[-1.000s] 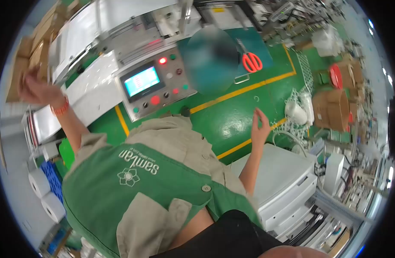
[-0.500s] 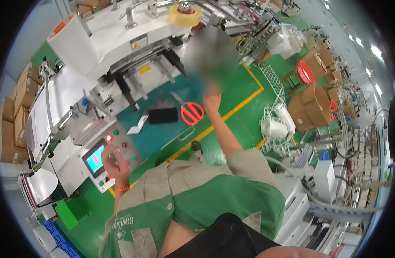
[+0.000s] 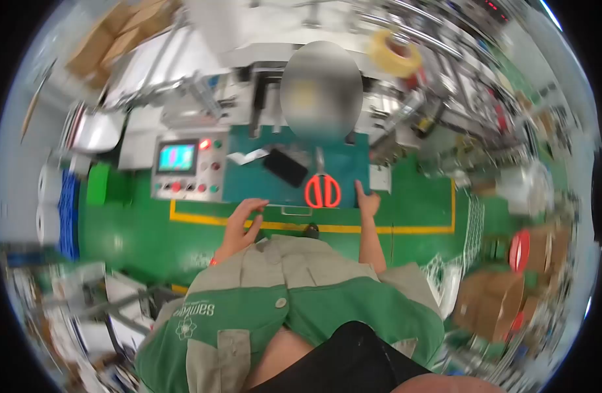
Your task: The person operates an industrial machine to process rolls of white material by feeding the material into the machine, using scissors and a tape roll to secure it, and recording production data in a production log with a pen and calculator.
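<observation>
My left hand (image 3: 238, 226) hangs at the front edge of the teal work surface (image 3: 248, 187). Its index finger reaches toward the edge, the thumb stands apart, and nothing is in it. At the right front corner of that surface is my right hand (image 3: 368, 202), thumb raised against the side edge; its other fingers are partly hidden and hold nothing visible. Scissors with orange-red handles (image 3: 322, 191) lie between the hands, blades pointing away. Left of them lies a black phone (image 3: 285, 168), then a folded white paper piece (image 3: 247, 156).
A control panel (image 3: 186, 183) with a lit screen and several buttons adjoins the surface's left side. A yellow tape roll (image 3: 394, 54) sits on the machine above right. A green bin (image 3: 99, 184) stands left; cartons (image 3: 491, 298) stand right. A blurred grey oval covers the back middle.
My left hand has moved from over the control panel to the surface's front edge. My right hand is now at the right front corner. The view has turned and is now squarer to the machine.
</observation>
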`<state>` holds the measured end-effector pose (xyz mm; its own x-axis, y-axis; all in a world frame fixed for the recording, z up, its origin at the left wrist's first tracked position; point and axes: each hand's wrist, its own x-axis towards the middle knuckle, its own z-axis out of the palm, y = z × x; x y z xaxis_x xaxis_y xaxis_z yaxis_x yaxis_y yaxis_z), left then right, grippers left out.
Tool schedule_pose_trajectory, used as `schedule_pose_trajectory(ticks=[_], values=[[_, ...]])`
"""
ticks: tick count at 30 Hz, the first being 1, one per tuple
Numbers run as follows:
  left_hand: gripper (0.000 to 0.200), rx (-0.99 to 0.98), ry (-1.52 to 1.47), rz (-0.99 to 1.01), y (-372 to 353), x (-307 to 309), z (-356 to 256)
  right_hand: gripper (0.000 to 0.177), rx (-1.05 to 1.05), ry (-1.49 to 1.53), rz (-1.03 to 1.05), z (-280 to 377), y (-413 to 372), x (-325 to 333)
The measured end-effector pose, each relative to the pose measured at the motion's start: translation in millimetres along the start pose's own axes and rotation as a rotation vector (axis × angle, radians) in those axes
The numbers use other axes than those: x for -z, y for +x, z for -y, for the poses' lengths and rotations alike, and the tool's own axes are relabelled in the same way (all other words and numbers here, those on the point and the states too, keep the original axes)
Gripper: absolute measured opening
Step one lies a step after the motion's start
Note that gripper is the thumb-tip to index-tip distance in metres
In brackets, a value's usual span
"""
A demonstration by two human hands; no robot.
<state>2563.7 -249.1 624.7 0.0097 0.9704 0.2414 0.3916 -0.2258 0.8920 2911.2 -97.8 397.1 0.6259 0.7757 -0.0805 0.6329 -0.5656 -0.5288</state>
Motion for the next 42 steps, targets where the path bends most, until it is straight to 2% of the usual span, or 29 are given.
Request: schedule_pose_trajectory(ticks=[1,3,5,6,9,11,12,13,15,16,17,19,20,23,31,33,34,36,37,39,41,42], values=[[0.035,0.035,0.032,-0.081,-5,4,-1,0.088,-0.071,0.046,0.167,2,5,6],[0.035,0.006,0.005,-0.133,-16,10,-2,0.086,-0.053,0.123,0.197,-19,27,-16],[0.035,0.054,0.026,-0.185,-33,16,5,0.089,0.087,0.021,0.326,-20,41,2],[0.035,0.083,0.028,-0.204,-42,19,6,0.090,0.034,-0.011,0.472,-21,55,7],[0.035,0.114,0.026,-0.272,-55,32,-2,0.088,-0.013,-0.111,0.679,-4,72,16],[0.032,0.113,0.042,-0.296,-60,37,-1,0.082,0.163,0.247,0.597,-4,81,-12],[0.031,0.102,0.047,-0.269,-62,39,1,0.078,0.324,0.265,0.451,3,76,-20],[0.030,0.091,0.050,-0.241,-64,39,2,0.078,0.332,0.256,0.453,10,75,-26],[0.029,0.099,0.050,-0.256,-69,37,5,0.080,0.263,0.060,0.245,16,72,-37],[0.028,0.099,0.047,-0.260,-70,37,7,0.080,0.186,0.062,0.283,18,70,-37],[0.026,0.096,0.044,-0.264,-71,38,6,0.080,0.192,0.061,0.282,21,66,-36],[0.026,0.139,0.037,-0.248,-75,37,3,0.080,0.314,0.173,0.150,17,60,-34],[0.026,0.145,0.028,-0.238,-76,36,4,0.077,0.371,0.232,0.158,16,63,-36],[0.025,0.153,0.020,-0.211,-75,32,8,0.075,0.340,0.255,0.229,11,74,-42],[0.024,0.157,0.062,-0.159,-77,33,7,0.072,0.306,0.331,0.206,14,78,-41],[0.024,0.162,0.028,-0.157,-76,29,11,0.075,0.186,0.291,0.416,18,75,-30],[0.024,0.160,0.000,-0.159,-75,28,13,0.075,0.177,0.290,0.410,13,81,-35],[0.025,0.149,-0.019,-0.135,-69,26,16,0.069,0.363,-0.005,0.285,6,105,-48],[0.026,0.144,-0.033,-0.116,-66,24,17,0.069,0.359,-0.009,0.280,18,93,-37],[0.027,0.129,-0.046,-0.099,-57,23,16,0.058,0.539,-0.202,-0.065,60,22,-2],[0.028,0.102,-0.057,-0.065,-40,26,17,0.047,0.890,-0.018,-0.194,66,-27,4],[0.029,0.053,-0.040,-0.043,-26,29,19,0.045,0.933,0.007,-0.090,66,-52,6]])
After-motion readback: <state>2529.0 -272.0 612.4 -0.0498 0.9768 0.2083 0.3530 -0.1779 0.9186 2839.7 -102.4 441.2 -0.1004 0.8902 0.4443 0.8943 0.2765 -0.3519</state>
